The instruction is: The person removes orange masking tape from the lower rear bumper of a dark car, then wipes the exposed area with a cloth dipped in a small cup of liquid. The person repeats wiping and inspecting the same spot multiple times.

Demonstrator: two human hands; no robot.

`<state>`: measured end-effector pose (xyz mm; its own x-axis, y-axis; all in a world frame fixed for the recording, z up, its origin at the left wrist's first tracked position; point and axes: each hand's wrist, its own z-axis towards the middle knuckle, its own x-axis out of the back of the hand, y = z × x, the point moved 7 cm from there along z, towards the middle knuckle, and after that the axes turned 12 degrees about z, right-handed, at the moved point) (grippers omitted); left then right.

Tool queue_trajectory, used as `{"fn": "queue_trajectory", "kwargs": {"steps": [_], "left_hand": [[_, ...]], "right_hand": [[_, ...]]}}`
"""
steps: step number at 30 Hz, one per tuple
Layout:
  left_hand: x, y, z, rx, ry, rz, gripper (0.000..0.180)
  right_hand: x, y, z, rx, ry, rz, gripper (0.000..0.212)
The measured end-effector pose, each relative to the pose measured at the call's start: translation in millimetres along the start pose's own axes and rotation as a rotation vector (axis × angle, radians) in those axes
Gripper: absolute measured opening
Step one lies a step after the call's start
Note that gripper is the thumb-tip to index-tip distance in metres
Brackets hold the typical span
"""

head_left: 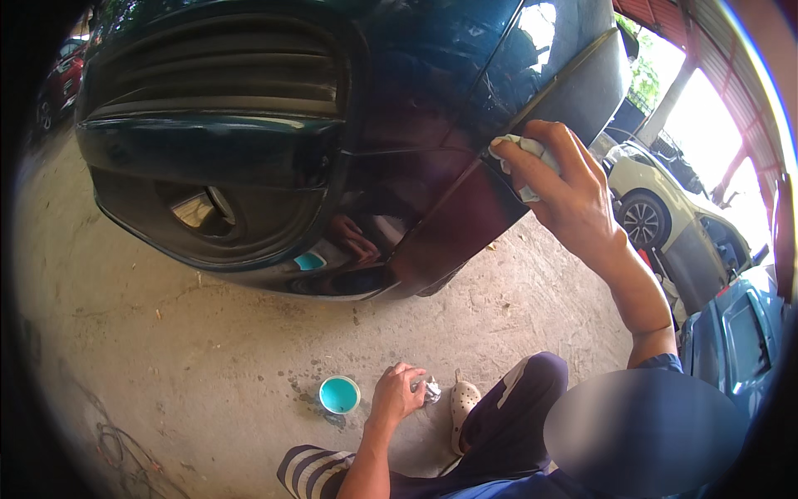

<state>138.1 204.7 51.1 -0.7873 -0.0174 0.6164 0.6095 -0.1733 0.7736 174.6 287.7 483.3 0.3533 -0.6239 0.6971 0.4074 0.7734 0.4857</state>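
My right hand point(569, 187) is closed on a folded whitish cloth point(532, 158) and presses it to the corner of a dark, glossy car bumper point(424, 175). The cloth lies by the seam between the bumper and the panel behind it, and the fingers partly cover it. Low over the floor, my left hand point(399, 392) has its fingers curled at a crumpled silvery-white wad point(431, 390). The wad's exact kind does not show. A small round tub point(340, 379) of turquoise liquid stands just left of that hand.
The car's slatted grille point(216, 71) and a lower opening fill the upper left. Wet spots mark the concrete floor point(233, 349) around the tub. A pale car point(665, 200) and a blue vehicle part point(740, 333) are on the right. Thin cables point(125, 449) lie at lower left.
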Motion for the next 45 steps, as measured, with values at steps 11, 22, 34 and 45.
{"fn": "queue_trajectory", "kwargs": {"steps": [11, 22, 34, 45], "left_hand": [[6.6, 9.7, 0.4, -0.028, 0.054, -0.099, 0.025], [43.7, 3.9, -3.4, 0.097, 0.176, -1.204, 0.034], [100.3, 14.2, -18.0, -0.022, 0.638, -0.338, 0.036], [67.1, 21.0, -9.0, 0.074, 0.494, -0.448, 0.022]], "right_hand": [[0.9, -24.5, -93.7, -0.441, 0.062, 1.052, 0.024], [-156.2, -162.7, -243.8, -1.539, 0.08, 1.978, 0.073], [-170.3, -152.9, -262.4, -1.468, -0.079, 1.852, 0.06], [-193.7, -180.2, -275.4, -1.507, -0.147, 1.875, 0.05]]}}
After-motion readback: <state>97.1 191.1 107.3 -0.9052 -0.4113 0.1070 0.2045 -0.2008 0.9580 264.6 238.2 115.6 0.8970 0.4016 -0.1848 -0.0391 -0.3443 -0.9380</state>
